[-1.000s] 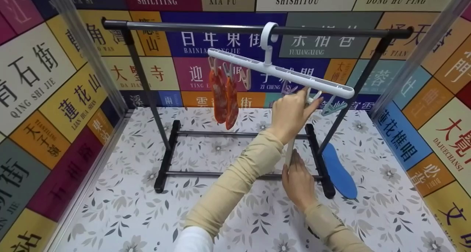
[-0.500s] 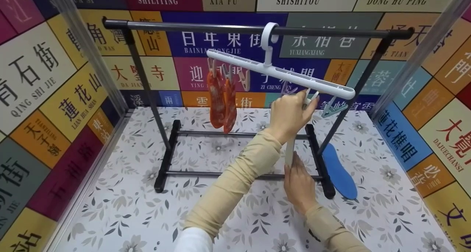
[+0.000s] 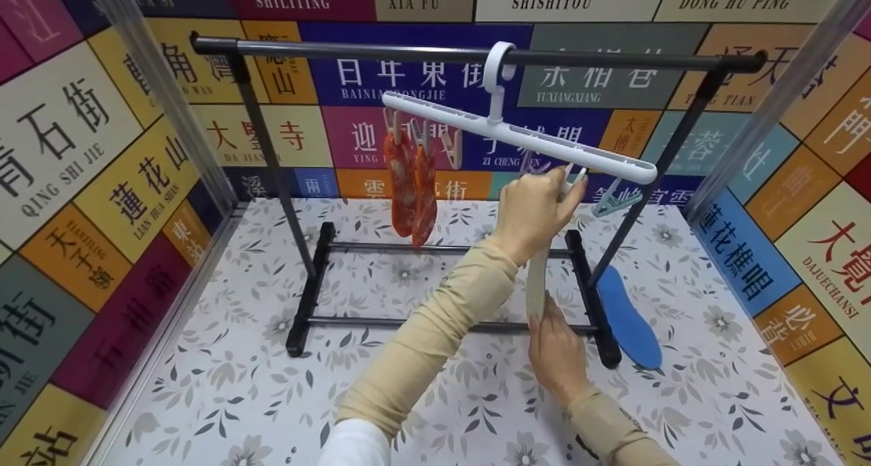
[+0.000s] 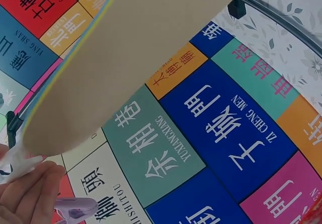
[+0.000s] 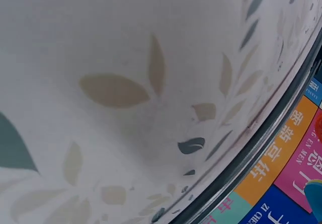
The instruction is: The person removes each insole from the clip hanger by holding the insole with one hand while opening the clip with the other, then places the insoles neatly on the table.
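My left hand (image 3: 534, 211) pinches a white clothespin (image 4: 20, 166) under the right half of a white clip hanger (image 3: 503, 127). At this clip is the end of a beige insole (image 4: 115, 73), with a yellow and blue edge. Below, my right hand (image 3: 561, 357) holds the insole's lower end between thumb and fingers, the insole (image 3: 536, 282) hanging upright between both hands. Two orange-red, sole-shaped pieces (image 3: 403, 197) hang from clips at the hanger's left. Neighbouring clips are a pink clothespin (image 3: 454, 150), a purple clothespin (image 4: 75, 209) and a teal clothespin (image 3: 616, 201). The right wrist view does not show the right hand.
The hanger tilts down to the right from the top bar of a black garment rack (image 3: 381, 52). A blue insole (image 3: 629, 320) lies on the flower-patterned tabletop (image 3: 238, 391) by the rack's right foot. Walls with coloured place-name signs (image 3: 75, 119) enclose the back and sides.
The orange-red pieces have swung slightly left and nearer. My right hand has moved a little down, and more of the beige insole's face shows. My left hand stays at the clip.
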Demonstrator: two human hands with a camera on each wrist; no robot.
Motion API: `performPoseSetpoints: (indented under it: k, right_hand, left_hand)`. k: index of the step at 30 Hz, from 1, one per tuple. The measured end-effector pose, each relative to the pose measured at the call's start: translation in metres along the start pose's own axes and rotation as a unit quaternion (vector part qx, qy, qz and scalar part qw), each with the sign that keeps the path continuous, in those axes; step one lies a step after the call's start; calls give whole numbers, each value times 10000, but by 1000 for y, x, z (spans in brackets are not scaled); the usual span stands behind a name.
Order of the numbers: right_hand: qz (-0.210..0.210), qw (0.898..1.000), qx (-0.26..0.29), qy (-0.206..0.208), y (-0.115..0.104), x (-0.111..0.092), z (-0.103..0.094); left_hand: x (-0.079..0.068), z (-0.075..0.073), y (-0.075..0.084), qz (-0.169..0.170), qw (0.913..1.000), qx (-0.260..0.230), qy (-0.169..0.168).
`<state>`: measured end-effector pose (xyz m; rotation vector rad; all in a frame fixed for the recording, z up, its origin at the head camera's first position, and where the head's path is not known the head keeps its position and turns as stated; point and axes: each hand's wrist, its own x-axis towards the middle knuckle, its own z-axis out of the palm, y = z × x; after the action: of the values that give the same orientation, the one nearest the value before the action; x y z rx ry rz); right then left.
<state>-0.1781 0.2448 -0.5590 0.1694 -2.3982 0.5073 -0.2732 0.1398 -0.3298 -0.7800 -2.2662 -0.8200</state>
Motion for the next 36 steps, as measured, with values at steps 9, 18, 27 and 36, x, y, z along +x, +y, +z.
performPoseSetpoints:
  k: [9,18,27,36]
  right_hand:
    - [157,9998,-53,-104,6,-13,-5]
    - [256,9993,-143,-219,13,-18,-10]
    - [286,9994,-85,-176,16,-21,-8]
    - [168,9998,-16,124,22,-24,-9]
  left_hand:
    - [-1,-2,2,70,9998,189,-12]
    - [-4,-3,-2,-5,9999,86,-82]
    - [-10,1,-9,98,9997,180,94]
    - [-27,3,-22,176,9989,339,283]
